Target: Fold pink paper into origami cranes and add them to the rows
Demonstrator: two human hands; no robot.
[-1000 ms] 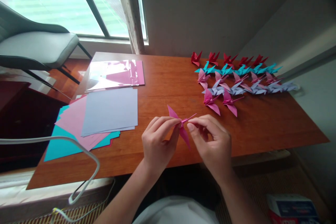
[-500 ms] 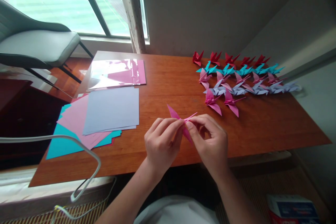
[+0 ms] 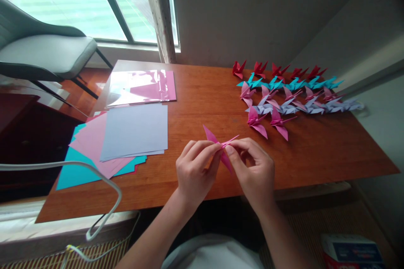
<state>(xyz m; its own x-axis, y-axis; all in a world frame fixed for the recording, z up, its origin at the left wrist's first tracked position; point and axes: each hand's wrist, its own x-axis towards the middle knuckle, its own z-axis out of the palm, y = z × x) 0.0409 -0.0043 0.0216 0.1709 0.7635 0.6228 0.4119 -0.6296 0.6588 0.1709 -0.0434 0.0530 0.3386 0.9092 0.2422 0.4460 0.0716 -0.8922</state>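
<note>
Both my hands were on one pink paper crane [image 3: 209, 134].
My left hand [image 3: 198, 166] clamped its middle; my right hand [image 3: 255, 164], thumb to forefinger, pinched it just beside.

Bright window [image 3: 69, 8]; wall [image 3: 240, 17] v dim

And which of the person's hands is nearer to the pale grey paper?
Left. The left hand is to the right of the pale grey paper; the right hand is farther right, beyond the left.

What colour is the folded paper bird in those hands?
The bird is bright pink, best seen in the head view.
</note>
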